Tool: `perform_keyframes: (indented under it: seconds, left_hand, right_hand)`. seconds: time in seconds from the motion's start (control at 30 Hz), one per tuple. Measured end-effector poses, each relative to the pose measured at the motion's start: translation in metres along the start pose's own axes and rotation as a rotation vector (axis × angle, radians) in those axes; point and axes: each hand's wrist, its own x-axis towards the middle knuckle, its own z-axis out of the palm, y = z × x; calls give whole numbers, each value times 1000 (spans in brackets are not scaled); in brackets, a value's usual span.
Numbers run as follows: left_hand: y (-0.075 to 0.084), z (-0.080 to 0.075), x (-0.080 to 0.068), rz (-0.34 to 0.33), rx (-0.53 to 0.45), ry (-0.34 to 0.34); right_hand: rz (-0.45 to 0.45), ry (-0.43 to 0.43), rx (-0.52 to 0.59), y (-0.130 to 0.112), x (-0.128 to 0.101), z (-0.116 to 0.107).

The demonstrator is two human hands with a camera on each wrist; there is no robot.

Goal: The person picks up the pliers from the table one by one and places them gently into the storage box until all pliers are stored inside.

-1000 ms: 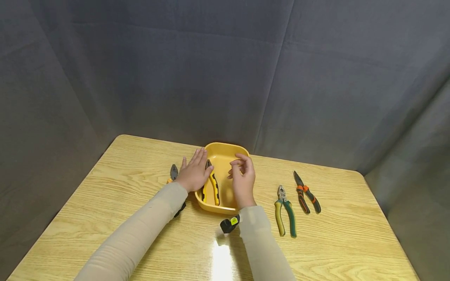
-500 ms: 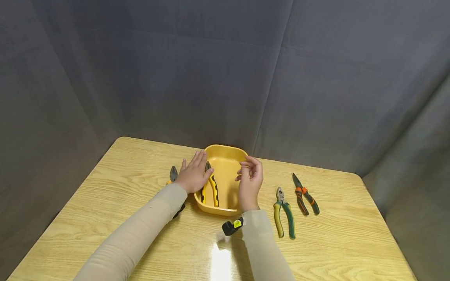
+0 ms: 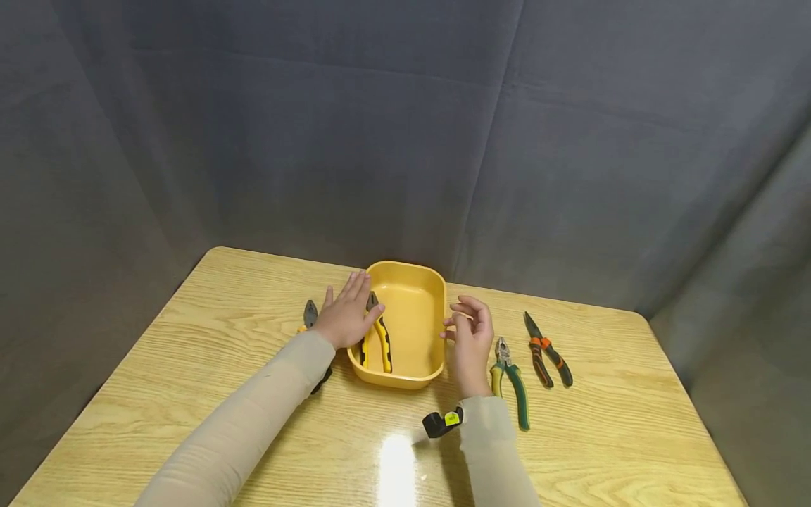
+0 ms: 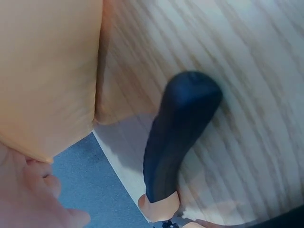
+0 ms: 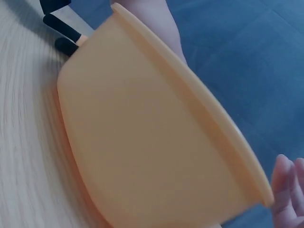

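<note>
A yellow plastic bin stands at the back middle of the table. Inside it, against the left wall, lies a pair of yellow-and-black pliers. My left hand rests on the bin's left rim, fingers straight and spread. To the right of the bin, my right hand is held with loosely curled fingers and nothing in them; in the right wrist view its fingertips are beside the rim. Dark-jawed pliers lie left of the bin, partly hidden by my left arm; their black handle shows in the left wrist view.
Combination pliers with green and yellow handles lie on the wooden table close to my right hand, which partly overlaps them. Farther right are long-nose pliers with orange-and-black handles. A grey curtain hangs behind the table.
My right hand has moved right, from over the inside of the bin to beyond its right wall. The left hand has stayed on the left rim.
</note>
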Motion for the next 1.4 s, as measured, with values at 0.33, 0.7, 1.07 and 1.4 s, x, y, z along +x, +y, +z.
perform_keyframes:
  seconds: [0.33,0.7,1.07,1.4]
  left_hand:
    - [-4,3,3,6,-18,-13]
    - [-7,8,5,9,-13,-9]
    - [-11,9,7,4,-23,-1]
    - [-12,10,9,10,-28,-3]
  right_hand:
    - [71,-108,-238,-13,-2,-26]
    - [56,-123,-440,-27,-6,-44]
    - [-14,-128,-686,-32,-8,-52]
    - [60,-200,-784,-49,-6,-67]
